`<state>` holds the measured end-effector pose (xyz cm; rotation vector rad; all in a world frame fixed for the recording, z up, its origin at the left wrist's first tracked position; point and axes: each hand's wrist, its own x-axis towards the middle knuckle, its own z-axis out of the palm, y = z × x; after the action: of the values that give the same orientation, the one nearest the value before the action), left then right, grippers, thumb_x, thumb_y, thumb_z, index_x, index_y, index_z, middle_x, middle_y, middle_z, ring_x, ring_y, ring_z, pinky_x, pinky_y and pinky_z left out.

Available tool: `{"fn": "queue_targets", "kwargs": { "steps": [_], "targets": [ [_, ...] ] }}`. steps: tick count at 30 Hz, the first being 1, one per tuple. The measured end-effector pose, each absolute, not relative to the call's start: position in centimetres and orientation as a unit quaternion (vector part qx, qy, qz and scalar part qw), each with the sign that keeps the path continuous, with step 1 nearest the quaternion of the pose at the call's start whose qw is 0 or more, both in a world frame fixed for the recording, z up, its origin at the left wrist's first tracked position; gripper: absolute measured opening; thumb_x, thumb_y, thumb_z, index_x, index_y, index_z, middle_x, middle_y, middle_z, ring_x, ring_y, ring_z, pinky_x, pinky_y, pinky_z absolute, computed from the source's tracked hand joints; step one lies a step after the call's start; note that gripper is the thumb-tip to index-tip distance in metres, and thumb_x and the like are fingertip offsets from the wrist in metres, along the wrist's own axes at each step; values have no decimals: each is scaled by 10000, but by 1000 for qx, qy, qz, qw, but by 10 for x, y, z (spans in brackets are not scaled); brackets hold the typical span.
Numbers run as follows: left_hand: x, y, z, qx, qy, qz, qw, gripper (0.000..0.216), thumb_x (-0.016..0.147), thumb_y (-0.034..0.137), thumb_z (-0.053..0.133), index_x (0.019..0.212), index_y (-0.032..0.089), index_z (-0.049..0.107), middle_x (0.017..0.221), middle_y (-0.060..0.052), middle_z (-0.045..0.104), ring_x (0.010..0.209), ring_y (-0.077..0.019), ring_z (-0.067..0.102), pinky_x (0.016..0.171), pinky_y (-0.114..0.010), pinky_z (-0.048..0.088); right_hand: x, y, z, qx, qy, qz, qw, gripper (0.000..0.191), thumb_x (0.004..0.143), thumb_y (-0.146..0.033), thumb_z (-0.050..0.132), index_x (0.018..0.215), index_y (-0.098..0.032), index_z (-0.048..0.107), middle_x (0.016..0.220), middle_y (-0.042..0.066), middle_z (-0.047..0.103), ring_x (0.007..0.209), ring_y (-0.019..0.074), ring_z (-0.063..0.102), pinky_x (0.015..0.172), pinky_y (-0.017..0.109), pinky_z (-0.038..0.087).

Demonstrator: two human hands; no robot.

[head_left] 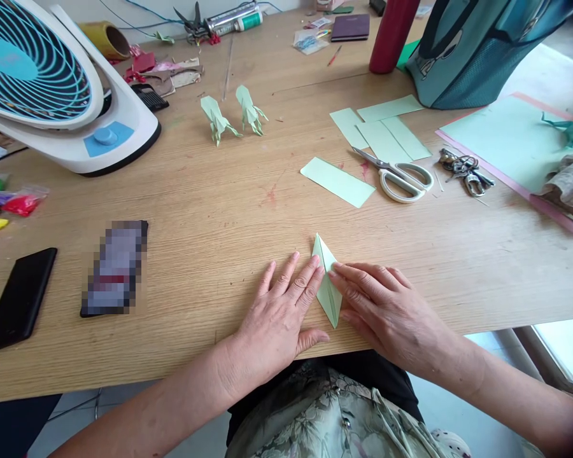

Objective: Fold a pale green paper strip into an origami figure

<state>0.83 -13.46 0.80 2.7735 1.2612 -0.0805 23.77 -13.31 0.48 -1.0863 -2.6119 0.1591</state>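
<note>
A pale green paper (328, 296), folded into a narrow diamond with a seam down its middle, lies flat near the table's front edge. My left hand (281, 312) is spread open, palm down, its index and middle fingertips pressing the paper's left side. On the opposite side, my right hand (391, 312) is closed, its bent fingers held together and gripping the right edge of the folded paper. Just beyond lies a flat green paper strip (338, 182). White-handled scissors (405, 181) rest beside it, blades partly touching more green strips (386, 140).
Two folded green paper figures (216, 119) stand farther back. A fan (76, 95) occupies the left, with two phones (21, 299) in front of it. Keys (468, 170), a red bottle (392, 35), a teal bag (463, 57) and large green sheets (506, 133) lie right.
</note>
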Motion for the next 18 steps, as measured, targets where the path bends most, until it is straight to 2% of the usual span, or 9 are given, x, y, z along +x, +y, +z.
{"fn": "queue_targets", "kwargs": {
  "steps": [8, 12, 18],
  "targets": [
    [8, -140, 1, 909, 416, 5, 20, 901, 957, 684, 348, 1606, 96, 135, 1661, -121, 231, 1532, -387, 144, 1195, -587, 205, 223, -147, 2, -426, -895, 27, 131, 511, 1003, -360, 479, 1413, -59, 523, 1400, 212, 569, 1239, 360, 512, 938, 487, 468],
    [8, -139, 0, 912, 411, 8, 10, 932, 940, 734, 278, 1593, 74, 192, 1664, -115, 223, 1520, -403, 166, 1193, -581, 176, 219, -151, 0, -444, -887, 22, 128, 547, 1008, -413, 470, 1442, -81, 504, 1438, 200, 539, 1270, 349, 495, 956, 466, 446],
    [11, -138, 8, 906, 422, -10, 29, 876, 959, 721, 237, 1566, 91, 288, 1657, -97, 246, 1509, -397, 210, 1195, -596, 163, 213, -151, 0, -470, -874, 12, 117, 556, 1011, -447, 457, 1447, -104, 499, 1435, 165, 546, 1275, 321, 481, 987, 445, 415]
  ]
}}
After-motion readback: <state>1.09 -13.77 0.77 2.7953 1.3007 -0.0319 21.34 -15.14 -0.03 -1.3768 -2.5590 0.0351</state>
